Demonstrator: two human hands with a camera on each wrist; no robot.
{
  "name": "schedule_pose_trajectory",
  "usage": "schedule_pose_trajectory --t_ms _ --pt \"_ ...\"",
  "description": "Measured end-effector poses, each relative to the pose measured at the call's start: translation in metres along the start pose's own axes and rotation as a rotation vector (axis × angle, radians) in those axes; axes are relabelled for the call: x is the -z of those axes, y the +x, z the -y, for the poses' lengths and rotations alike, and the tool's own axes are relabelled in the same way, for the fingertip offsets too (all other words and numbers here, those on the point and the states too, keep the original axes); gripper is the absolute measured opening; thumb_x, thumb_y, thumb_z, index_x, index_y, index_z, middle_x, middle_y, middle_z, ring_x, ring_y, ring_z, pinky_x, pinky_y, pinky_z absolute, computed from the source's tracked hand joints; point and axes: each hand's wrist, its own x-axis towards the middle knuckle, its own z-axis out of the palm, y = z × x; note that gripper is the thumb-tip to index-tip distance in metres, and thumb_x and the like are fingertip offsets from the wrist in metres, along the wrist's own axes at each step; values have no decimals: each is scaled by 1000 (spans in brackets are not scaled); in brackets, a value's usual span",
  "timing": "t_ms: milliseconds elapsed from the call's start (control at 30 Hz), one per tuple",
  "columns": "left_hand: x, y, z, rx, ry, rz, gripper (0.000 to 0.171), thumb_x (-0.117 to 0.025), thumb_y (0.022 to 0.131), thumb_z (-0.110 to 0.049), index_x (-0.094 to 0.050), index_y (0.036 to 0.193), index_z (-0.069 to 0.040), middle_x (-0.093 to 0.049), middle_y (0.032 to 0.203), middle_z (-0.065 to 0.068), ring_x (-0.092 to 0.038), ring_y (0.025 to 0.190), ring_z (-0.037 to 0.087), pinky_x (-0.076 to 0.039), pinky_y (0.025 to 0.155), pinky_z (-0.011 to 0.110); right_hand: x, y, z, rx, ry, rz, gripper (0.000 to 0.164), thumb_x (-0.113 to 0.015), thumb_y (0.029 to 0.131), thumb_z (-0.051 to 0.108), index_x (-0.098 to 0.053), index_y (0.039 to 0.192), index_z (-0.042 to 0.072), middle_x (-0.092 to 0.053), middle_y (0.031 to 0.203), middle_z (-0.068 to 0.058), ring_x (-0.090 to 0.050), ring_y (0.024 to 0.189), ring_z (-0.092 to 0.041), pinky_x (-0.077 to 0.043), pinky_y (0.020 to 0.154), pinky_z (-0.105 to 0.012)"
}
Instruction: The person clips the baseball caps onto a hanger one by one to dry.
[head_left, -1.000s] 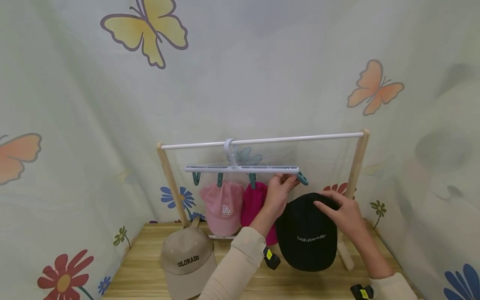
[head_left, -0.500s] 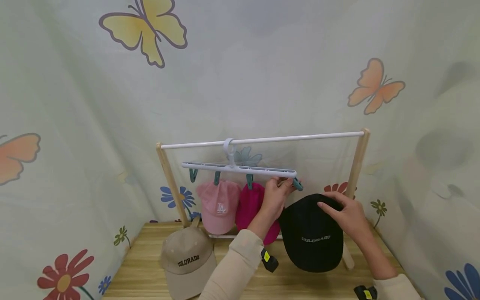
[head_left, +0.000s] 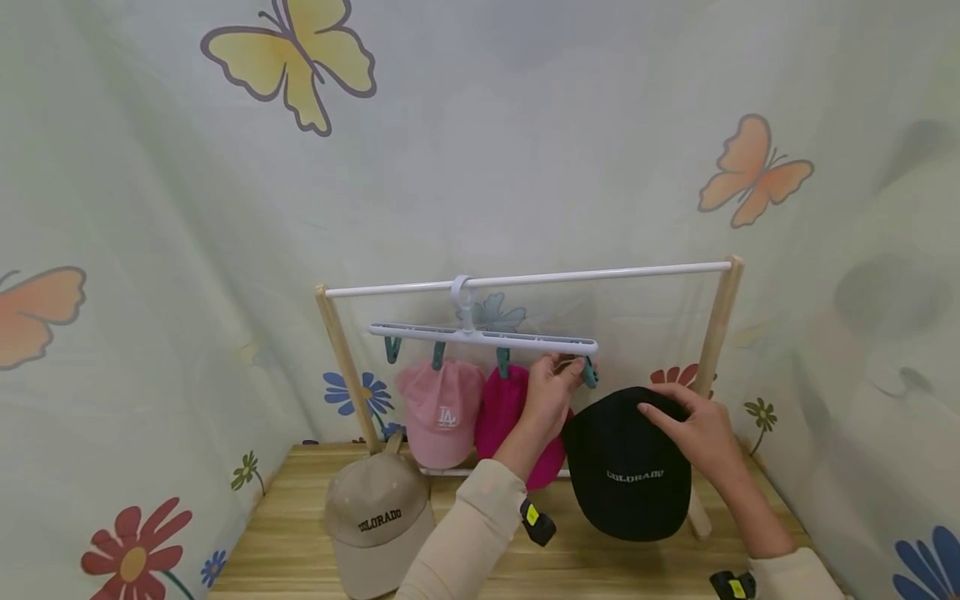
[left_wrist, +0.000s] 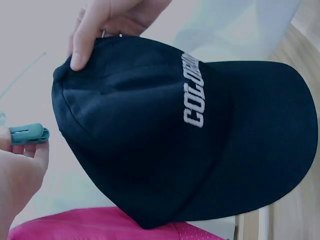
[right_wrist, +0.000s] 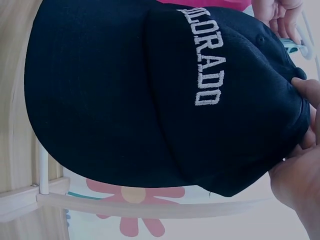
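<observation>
A black baseball cap [head_left: 630, 467] with COLORADO lettering hangs brim down from my right hand [head_left: 693, 425], which pinches its top edge between thumb and fingers. My left hand [head_left: 550, 396] holds the teal clip [left_wrist: 29, 134] at the right end of the white hanger [head_left: 525, 340]. In the left wrist view the clip points at the cap's top, with a gap between them. Farther left on the hanger, a light pink LA cap [head_left: 441, 417] and a magenta cap [head_left: 501, 408] hang from teal clips. The leftmost clip [head_left: 392, 349] holds nothing.
The hanger hooks over the white rod [head_left: 600, 276] of a rack with wooden posts [head_left: 722, 325]. A beige COLORADO cap [head_left: 378, 517] rests on the wooden tabletop [head_left: 277, 517] at left. A printed curtain [head_left: 570, 167] stands behind.
The clip in my left hand has swung from slanting outward to hanging nearly straight down, and the hanger's right end has dipped. The black cap has shifted slightly right.
</observation>
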Motion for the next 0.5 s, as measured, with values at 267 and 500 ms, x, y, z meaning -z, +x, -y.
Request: schedule_pose_trajectory --t_ms 267,500 --pt "-16 -6 -3 -4 -7 22 22 -62 98 3 -64 118 11 -67 102 11 -72 86 23 -56 94 42 -1 1 2 2 -5 -33 29 -79 91 22 -74 116 8 -76 108 -14 -69 95 -34 -43 75 -5" --pt "-23 -9 -3 20 -22 1 21 -63 97 5 -63 116 12 -67 102 14 -73 87 24 -56 93 42 -3 1 4 19 -10 -51 29 -80 90 20 -74 114 6 -76 105 -15 -70 91 -33 -43 73 -4"
